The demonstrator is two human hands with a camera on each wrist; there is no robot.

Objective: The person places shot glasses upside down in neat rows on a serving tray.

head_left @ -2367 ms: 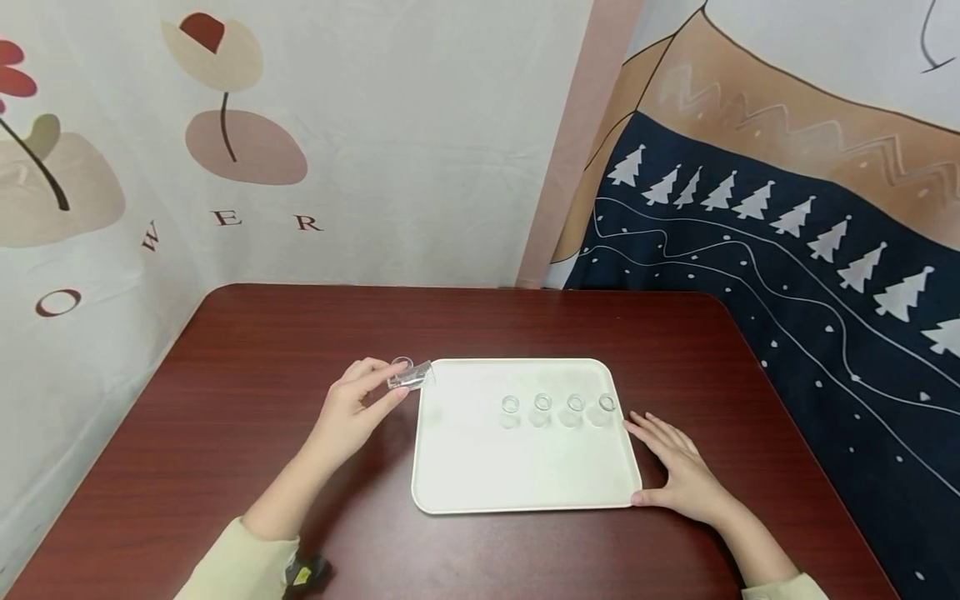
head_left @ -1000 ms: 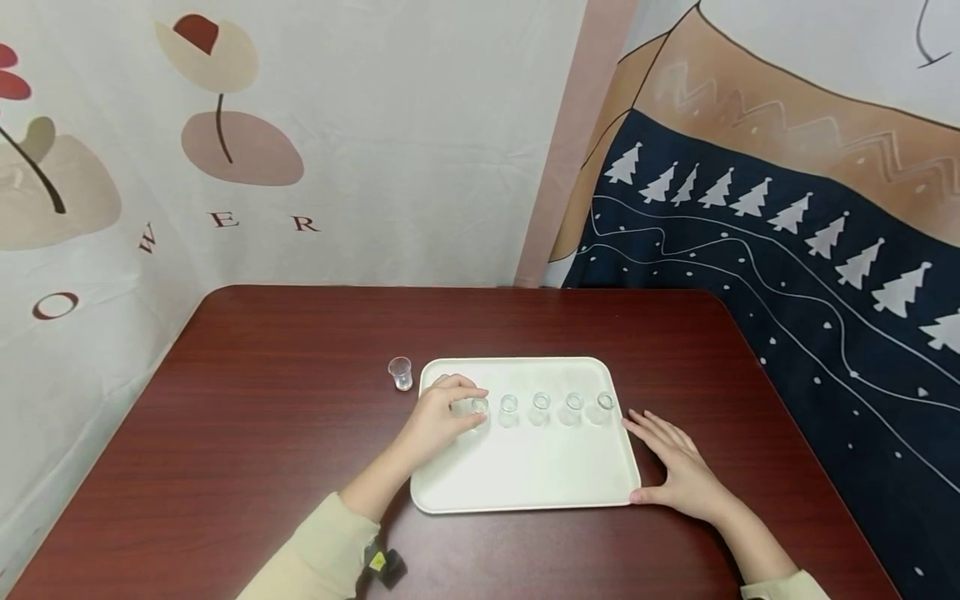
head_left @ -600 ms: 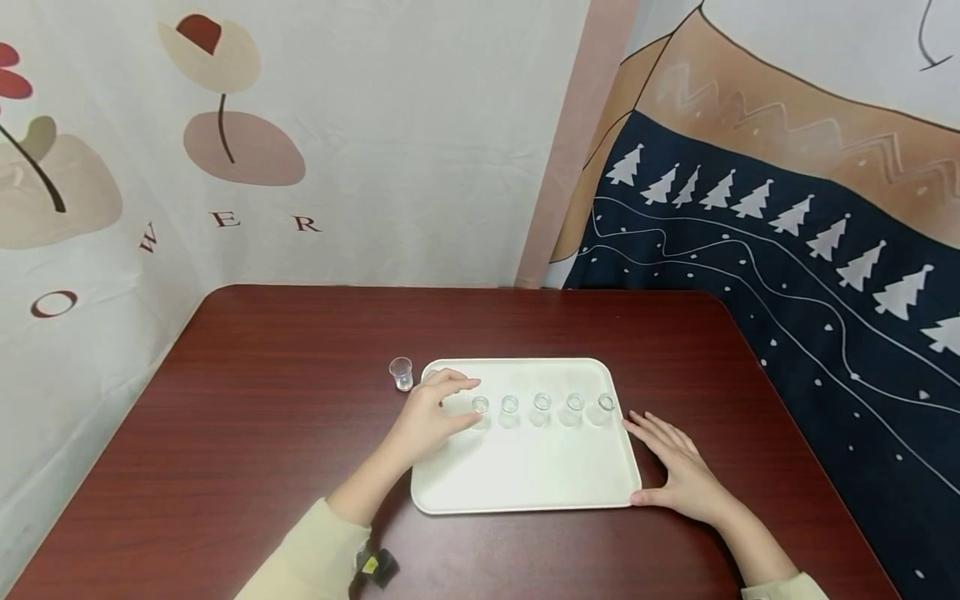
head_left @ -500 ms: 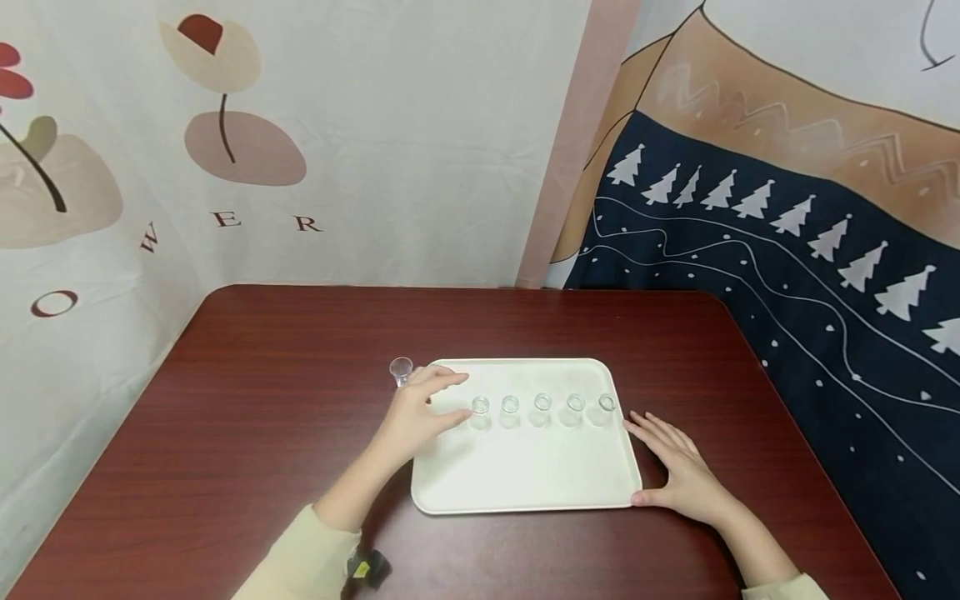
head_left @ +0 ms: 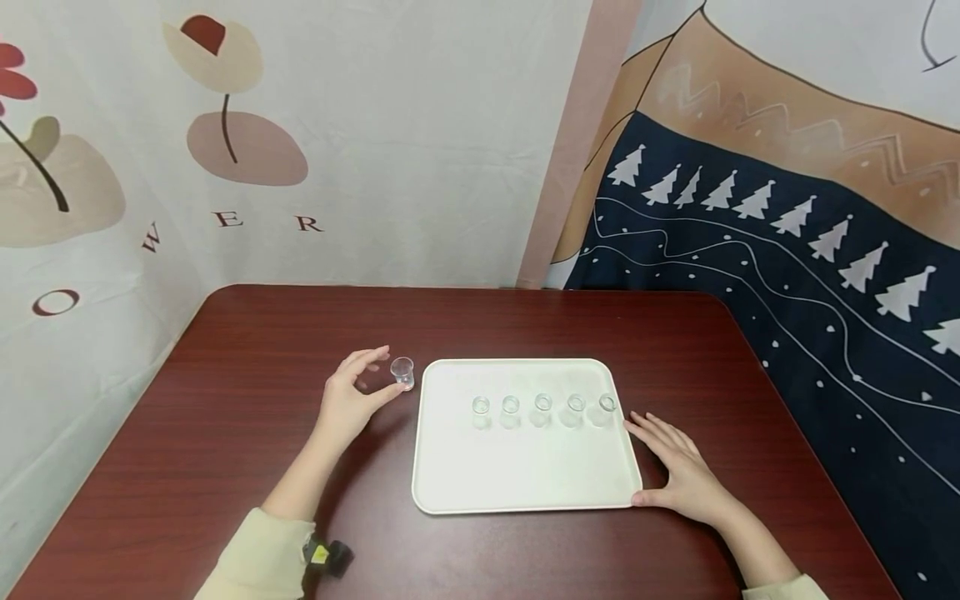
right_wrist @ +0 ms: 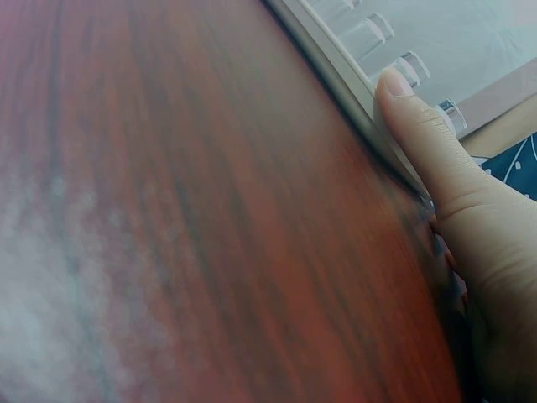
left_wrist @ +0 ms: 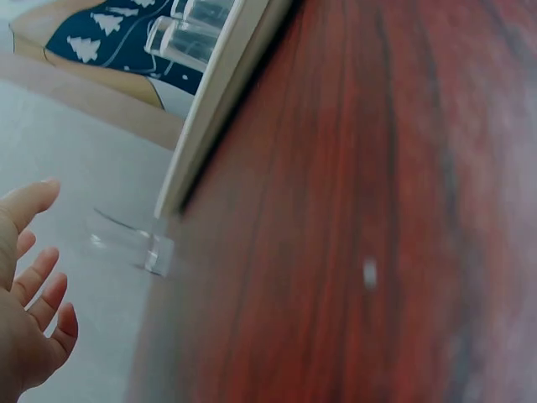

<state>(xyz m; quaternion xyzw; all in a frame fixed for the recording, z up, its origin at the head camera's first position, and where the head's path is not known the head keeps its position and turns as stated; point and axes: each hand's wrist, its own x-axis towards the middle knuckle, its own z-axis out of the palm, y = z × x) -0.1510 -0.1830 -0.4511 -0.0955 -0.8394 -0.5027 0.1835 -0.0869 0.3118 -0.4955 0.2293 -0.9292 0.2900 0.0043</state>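
A small clear shot glass point(head_left: 403, 372) stands upright on the table, just left of the white tray point(head_left: 525, 477). My left hand point(head_left: 348, 402) is beside it, thumb and fingers spread apart with nothing held. In the left wrist view, that hand point(left_wrist: 29, 294) is apart from the blurred glass point(left_wrist: 134, 245). Several clear glasses stand in a row on the tray, the leftmost glass point(head_left: 482, 413) near its left part. My right hand point(head_left: 686, 477) rests along the tray's right edge with fingers extended; its thumb point(right_wrist: 419, 126) touches the rim in the right wrist view.
The dark red wooden table point(head_left: 300, 325) carries the tray near its middle. Behind it hangs a pale printed cloth point(head_left: 420, 167), with a dark blue tree-patterned cloth point(head_left: 675, 250) at the right.
My left hand set a glass at the left end of the row, let go, and moved left to the glass beside the tray. My right hand stays put.
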